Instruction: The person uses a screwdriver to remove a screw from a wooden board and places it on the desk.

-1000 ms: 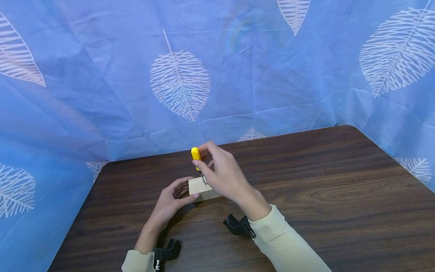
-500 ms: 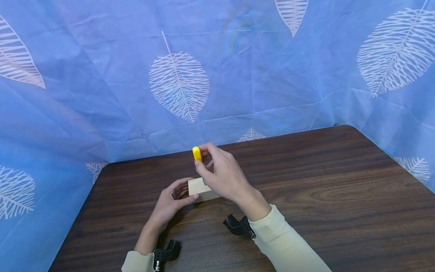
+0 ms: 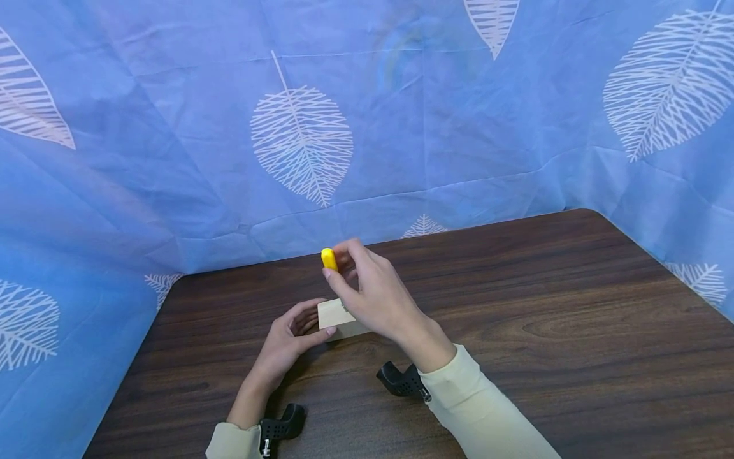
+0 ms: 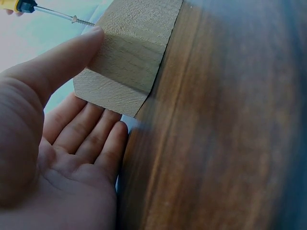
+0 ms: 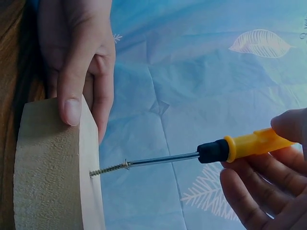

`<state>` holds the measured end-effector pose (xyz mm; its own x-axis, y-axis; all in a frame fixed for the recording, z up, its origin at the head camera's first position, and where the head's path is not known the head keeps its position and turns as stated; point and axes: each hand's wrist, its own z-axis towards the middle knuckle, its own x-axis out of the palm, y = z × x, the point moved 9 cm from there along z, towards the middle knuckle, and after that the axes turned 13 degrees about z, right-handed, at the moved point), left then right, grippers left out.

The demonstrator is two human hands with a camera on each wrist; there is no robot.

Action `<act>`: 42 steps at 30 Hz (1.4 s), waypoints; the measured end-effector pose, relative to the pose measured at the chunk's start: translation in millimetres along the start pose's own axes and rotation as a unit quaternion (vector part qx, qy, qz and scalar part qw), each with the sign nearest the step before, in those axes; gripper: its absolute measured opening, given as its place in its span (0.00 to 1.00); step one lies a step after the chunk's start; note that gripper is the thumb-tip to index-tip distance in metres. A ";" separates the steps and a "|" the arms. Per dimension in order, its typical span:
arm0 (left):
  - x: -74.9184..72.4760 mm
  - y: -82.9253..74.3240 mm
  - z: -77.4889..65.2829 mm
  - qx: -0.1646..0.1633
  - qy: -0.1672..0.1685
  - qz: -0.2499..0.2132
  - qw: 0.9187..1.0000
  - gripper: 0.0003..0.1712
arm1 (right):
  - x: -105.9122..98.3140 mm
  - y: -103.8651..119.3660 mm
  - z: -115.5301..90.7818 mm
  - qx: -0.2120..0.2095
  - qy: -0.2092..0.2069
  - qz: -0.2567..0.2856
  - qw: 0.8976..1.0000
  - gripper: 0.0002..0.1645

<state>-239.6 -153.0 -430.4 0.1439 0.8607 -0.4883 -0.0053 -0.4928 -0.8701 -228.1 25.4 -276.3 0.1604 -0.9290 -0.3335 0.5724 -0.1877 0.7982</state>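
A pale wooden block [image 3: 331,313] lies on the table, gripped at its left end by my left hand [image 3: 281,347]. In the left wrist view the thumb presses one face, while the fingers pass behind the end. My right hand [image 3: 383,296] holds a screwdriver [image 5: 254,144] by its yellow handle, thumb on one side and fingers on the other. The screwdriver's tip meets the head of a screw [image 5: 110,169], whose point is in the block's upper face. Most of the screw's thread stands out of the wood. In the head view, the right hand hides the block's right end.
The dark wood-grain table [image 3: 545,306] reaches out to both sides. Behind it hangs a blue cloth [image 3: 401,127] with white leaf prints. Black wrist mounts [image 3: 283,422] project from both sleeves close over the table.
The screwdriver's yellow handle has turned and shifted slightly in the right hand's fingers, and less of the screw shows past the hand. My left hand and the block have stayed put.
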 end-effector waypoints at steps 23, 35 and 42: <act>0.5 -0.2 1.6 -0.002 -0.003 0.004 1.000 0.36 | -4.5 2.3 0.9 -0.021 -0.012 0.004 1.000 0.18; 0.3 1.5 1.2 -0.001 -0.003 0.002 1.000 0.36 | -7.6 1.8 0.1 -0.024 -0.025 -0.010 0.999 0.19; 0.3 0.1 -0.4 0.002 -0.002 0.003 1.000 0.36 | -6.4 1.2 0.0 -0.021 -0.017 -0.002 1.000 0.19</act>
<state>-239.2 -152.9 -430.6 0.1403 0.8586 -0.4931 -0.0106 -0.4967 -0.8679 -228.5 31.1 -273.2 0.1299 -0.9388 -0.3191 0.6069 -0.1792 0.7743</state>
